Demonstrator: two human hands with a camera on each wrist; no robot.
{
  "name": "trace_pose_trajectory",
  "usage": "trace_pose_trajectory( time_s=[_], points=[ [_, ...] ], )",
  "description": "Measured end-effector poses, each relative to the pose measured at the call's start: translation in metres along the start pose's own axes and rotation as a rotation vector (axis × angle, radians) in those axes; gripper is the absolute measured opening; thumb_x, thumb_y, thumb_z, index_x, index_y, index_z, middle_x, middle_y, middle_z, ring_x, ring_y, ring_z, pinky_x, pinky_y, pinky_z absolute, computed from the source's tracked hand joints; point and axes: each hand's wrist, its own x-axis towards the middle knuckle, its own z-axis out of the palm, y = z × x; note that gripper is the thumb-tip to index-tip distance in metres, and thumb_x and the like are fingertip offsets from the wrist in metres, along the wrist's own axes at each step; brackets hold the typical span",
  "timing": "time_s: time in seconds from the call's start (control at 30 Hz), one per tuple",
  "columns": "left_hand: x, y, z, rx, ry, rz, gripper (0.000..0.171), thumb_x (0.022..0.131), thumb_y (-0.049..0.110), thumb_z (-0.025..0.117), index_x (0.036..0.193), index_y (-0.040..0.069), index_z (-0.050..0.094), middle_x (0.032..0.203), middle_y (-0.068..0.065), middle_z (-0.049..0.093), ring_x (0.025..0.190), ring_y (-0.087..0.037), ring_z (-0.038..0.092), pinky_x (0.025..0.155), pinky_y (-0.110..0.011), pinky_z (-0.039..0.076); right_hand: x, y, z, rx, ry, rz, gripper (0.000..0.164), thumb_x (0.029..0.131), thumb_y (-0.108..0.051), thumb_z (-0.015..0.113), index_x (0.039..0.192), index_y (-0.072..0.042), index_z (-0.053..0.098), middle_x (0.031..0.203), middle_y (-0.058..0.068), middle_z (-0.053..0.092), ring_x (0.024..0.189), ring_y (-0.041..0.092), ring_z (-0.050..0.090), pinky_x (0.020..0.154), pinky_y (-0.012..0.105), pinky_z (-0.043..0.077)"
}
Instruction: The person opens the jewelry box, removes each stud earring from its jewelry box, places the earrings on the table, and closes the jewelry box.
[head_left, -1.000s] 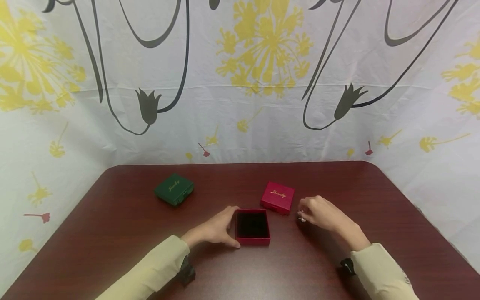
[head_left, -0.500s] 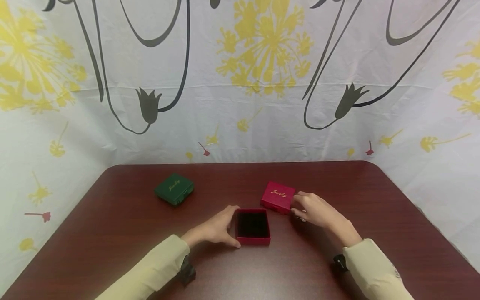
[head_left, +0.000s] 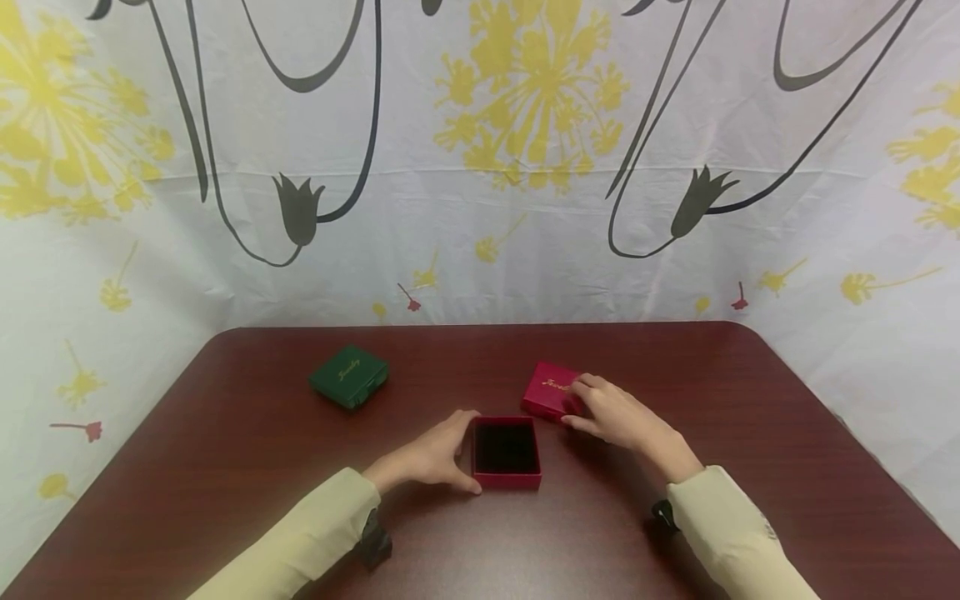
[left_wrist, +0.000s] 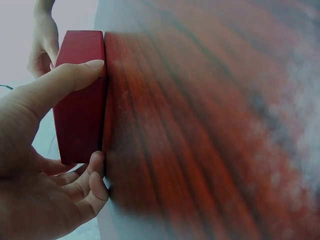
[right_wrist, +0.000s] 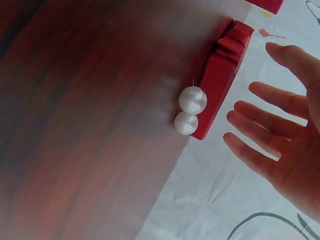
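My left hand (head_left: 431,454) holds a red jewelry box base (head_left: 506,481) with a black lining. In the left wrist view its thumb lies on the box wall (left_wrist: 82,115) and its fingers curl at the lower end. My right hand (head_left: 618,417) reaches over the right edge of a red lid (head_left: 546,390) with gold "Jewelry" lettering. The right wrist view shows that hand with fingers spread and holding nothing, beside the lid and its bow (right_wrist: 232,46). Two white pearls (right_wrist: 192,100), one with a thin pin, lie against the lid's side; in the head view the right hand hides them.
A green jewelry box (head_left: 349,377) sits at the back left of the dark reddish-brown table (head_left: 247,467). A white patterned cloth (head_left: 487,275) hangs behind the table and along both sides.
My right hand has moved left and slightly back, from right of the red lid to over its edge. It has let go of the pearl piece. My left hand has stayed on the box.
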Motion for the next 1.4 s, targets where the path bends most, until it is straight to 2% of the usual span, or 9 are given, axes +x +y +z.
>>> trace_pose_trajectory(
  time_s=[0.17, 0.3, 0.47, 0.6, 0.83, 1.1, 1.4],
  points=[
    [-0.001, 0.001, -0.001, -0.008, 0.002, 0.014, 0.086, 0.062, 0.034, 0.079, 0.124, -0.005, 0.034, 0.109, -0.011, 0.043, 0.081, -0.016, 0.045, 0.071, -0.027, 0.042, 0.005, -0.004, 0.001, 0.015, -0.032, 0.02, 0.053, 0.074, -0.031, 0.07, 0.11, 0.005, 0.056, 0.11, 0.023, 0.053, 0.097, 0.033, 0.052, 0.076, 0.041, 0.049],
    [-0.002, 0.004, -0.002, 0.0, 0.002, 0.002, 0.086, 0.061, 0.031, 0.08, 0.124, -0.005, 0.034, 0.11, -0.011, 0.043, 0.082, -0.017, 0.045, 0.072, -0.027, 0.042, 0.008, -0.005, 0.003, 0.02, -0.058, 0.036, 0.057, 0.074, -0.034, 0.07, 0.114, 0.004, 0.054, 0.115, 0.025, 0.049, 0.102, 0.036, 0.049, 0.078, 0.044, 0.047],
    [0.0, 0.004, -0.001, 0.003, -0.011, -0.04, 0.088, 0.06, 0.027, 0.081, 0.127, -0.003, 0.033, 0.113, -0.011, 0.043, 0.083, -0.017, 0.046, 0.073, -0.027, 0.043, 0.012, -0.004, 0.006, 0.026, -0.089, 0.054, 0.062, 0.075, -0.036, 0.069, 0.118, 0.004, 0.051, 0.122, 0.029, 0.043, 0.111, 0.042, 0.042, 0.086, 0.05, 0.041],
    [0.002, 0.002, 0.0, 0.018, -0.021, -0.058, 0.089, 0.06, 0.029, 0.081, 0.128, -0.002, 0.032, 0.114, -0.009, 0.043, 0.082, -0.015, 0.046, 0.073, -0.025, 0.042, 0.014, -0.003, 0.008, 0.068, -0.135, 0.113, 0.068, 0.074, -0.038, 0.069, 0.123, 0.003, 0.046, 0.128, 0.03, 0.036, 0.118, 0.044, 0.034, 0.09, 0.055, 0.035],
    [0.002, 0.003, 0.0, 0.001, -0.021, -0.055, 0.087, 0.06, 0.028, 0.082, 0.127, 0.0, 0.033, 0.111, -0.007, 0.042, 0.08, -0.015, 0.045, 0.069, -0.023, 0.042, 0.016, -0.001, 0.01, 0.095, -0.208, 0.209, 0.081, 0.069, -0.039, 0.072, 0.129, 0.004, 0.037, 0.131, 0.03, 0.031, 0.118, 0.044, 0.031, 0.09, 0.056, 0.033],
    [0.002, 0.003, 0.0, 0.001, -0.022, -0.06, 0.089, 0.059, 0.026, 0.082, 0.127, -0.003, 0.033, 0.11, -0.009, 0.042, 0.078, -0.015, 0.045, 0.07, -0.025, 0.041, 0.019, 0.005, 0.014, 0.087, -0.221, 0.227, 0.084, 0.069, -0.036, 0.074, 0.129, 0.007, 0.035, 0.129, 0.032, 0.031, 0.117, 0.046, 0.03, 0.089, 0.057, 0.034],
    [0.001, 0.004, 0.0, 0.02, -0.018, -0.052, 0.091, 0.059, 0.027, 0.082, 0.128, -0.005, 0.032, 0.111, -0.01, 0.042, 0.08, -0.015, 0.044, 0.073, -0.027, 0.041, 0.023, 0.008, 0.014, 0.072, -0.223, 0.234, 0.081, 0.071, -0.035, 0.072, 0.128, 0.009, 0.035, 0.126, 0.03, 0.036, 0.114, 0.044, 0.035, 0.089, 0.052, 0.037]
  ],
)
